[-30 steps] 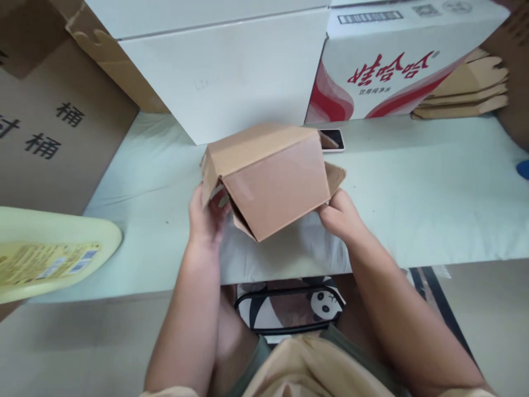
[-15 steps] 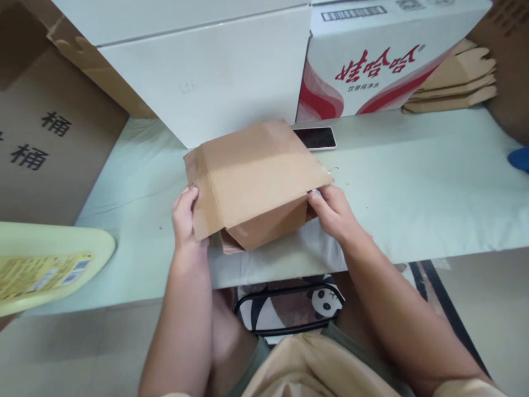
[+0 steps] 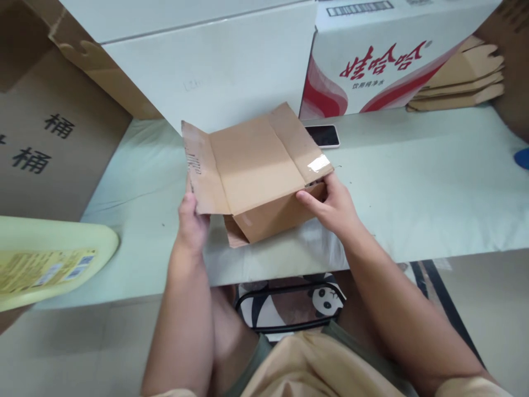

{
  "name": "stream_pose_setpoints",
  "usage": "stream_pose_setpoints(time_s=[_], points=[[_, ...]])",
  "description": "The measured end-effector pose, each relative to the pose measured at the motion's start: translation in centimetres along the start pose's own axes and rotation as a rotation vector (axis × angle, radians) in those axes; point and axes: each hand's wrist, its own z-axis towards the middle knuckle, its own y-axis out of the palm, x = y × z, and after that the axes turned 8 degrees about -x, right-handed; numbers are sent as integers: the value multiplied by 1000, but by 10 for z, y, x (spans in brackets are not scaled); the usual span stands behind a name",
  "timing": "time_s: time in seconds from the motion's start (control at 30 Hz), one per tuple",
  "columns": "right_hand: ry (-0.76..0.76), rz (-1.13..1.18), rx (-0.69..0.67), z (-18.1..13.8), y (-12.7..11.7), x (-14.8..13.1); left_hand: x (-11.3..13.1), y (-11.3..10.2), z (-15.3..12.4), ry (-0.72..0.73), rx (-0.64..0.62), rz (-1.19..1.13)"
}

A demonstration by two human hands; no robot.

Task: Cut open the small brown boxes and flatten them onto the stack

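Note:
A small brown cardboard box [image 3: 260, 162], partly folded, lies on the pale green cloth in front of me. Its left flap tilts up, and a bit of clear tape shines on its right flap. My left hand [image 3: 193, 220] grips the left flap, thumb on the near corner and the fingers hidden behind. At the right near corner my right hand [image 3: 333, 204] holds the box, with its thumb along the front panel and fingers tucked round the side. Below the left flap, a smaller side flap sticks out at the front.
Behind the box stand a large white carton [image 3: 215, 71] and a white-and-red water carton [image 3: 372, 71]. A phone [image 3: 324, 136] lies beside it. Folded cardboard [image 3: 458, 82] is at the back right, a big brown carton [image 3: 53, 132] at left, and a yellow-green bottle [image 3: 58, 262] nearer me.
The left flap has swung upward from lying nearly flat, and the right flap has lifted, showing tape. My left hand has risen slightly; my right thumb has moved onto the front panel.

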Motion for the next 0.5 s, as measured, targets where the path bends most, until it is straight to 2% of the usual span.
stream_pose_setpoints(time_s=[0.17,0.3,0.4,0.5], points=[[58,-1,8,-1,-2,-2,-1,-7,1,10,-84,93],[55,-13,35,-2,-2,-3,4,-9,2,-27,-53,68],[74,-28,86,-2,-2,-7,11,-12,0,-192,-64,-14],[102,105,126,-1,-3,-10,23,-17,-4,-410,-149,-80]])
